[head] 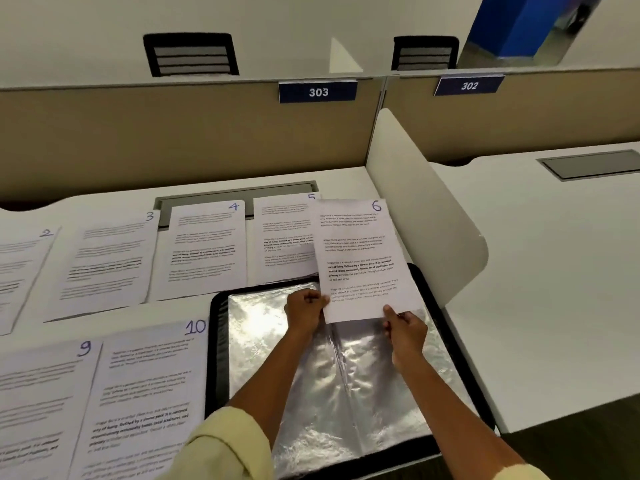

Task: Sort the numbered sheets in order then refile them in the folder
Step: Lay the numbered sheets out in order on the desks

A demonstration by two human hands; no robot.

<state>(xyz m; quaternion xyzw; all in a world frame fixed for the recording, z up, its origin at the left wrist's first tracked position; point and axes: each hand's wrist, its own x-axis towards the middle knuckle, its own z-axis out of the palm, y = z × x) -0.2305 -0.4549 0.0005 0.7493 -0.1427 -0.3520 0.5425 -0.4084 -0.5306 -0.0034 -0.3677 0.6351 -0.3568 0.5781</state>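
Folder (pixel 346 375) open flat on the white surface (pixel 519 271), clear sleeves up | sheets 2–5, 9, 10 laid in rows (left of folder) | sheet 6 (pixel 363 258) held above folder | left hand (pixel 304 311) and right hand (pixel 405 330) pinch its bottom edge, grip closed on paper

The white desk (pixel 540 271) carries an open black folder (pixel 450 327) directly under the fingers (pixel 313 299), sheets 2 (pixel 20 271), 3 (pixel 107 258), 4 (pixel 204 244) and 5 (pixel 284 237) beyond them to the left, and sheets 9 (pixel 38 403) and 10 (pixel 149 386) nearer, left of them.
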